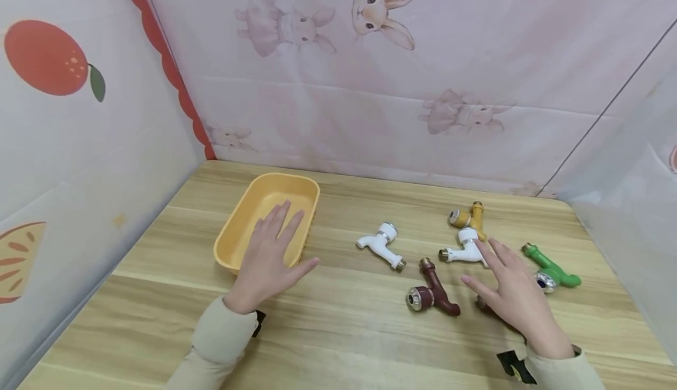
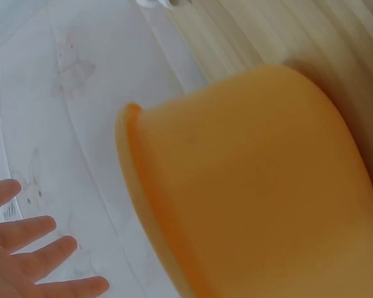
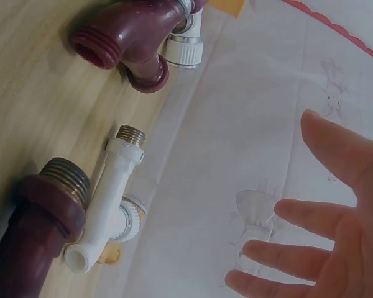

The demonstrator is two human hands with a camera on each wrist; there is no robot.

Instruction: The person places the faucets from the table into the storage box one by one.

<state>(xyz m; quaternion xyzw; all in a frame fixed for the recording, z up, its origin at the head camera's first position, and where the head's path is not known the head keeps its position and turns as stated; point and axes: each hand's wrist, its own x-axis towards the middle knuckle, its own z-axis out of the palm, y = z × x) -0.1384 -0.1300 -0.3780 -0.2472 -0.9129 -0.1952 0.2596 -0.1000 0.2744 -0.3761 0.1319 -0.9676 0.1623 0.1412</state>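
Note:
Fingers spread, my left hand point(image 1: 267, 266) hovers over the near side of a yellow plastic basket point(image 1: 227, 243) and holds nothing. That basket's side wall point(image 2: 255, 186) fills much of the left wrist view. My right hand point(image 1: 515, 293) is also spread and bare, held above several plastic taps. Beneath or beside it are a white tap point(image 1: 461, 254), a green tap point(image 1: 552, 269) and a dark red tap point(image 3: 34, 230) that it partly hides in the head view. Left of it lie another dark red tap point(image 1: 435, 290) and a white tap point(image 1: 382, 244).
A yellow tap point(image 1: 475, 219) lies behind the white one, towards the back of the wooden table point(image 1: 338, 325). Printed cloth walls point(image 1: 338, 96) enclose the table at the back and both sides.

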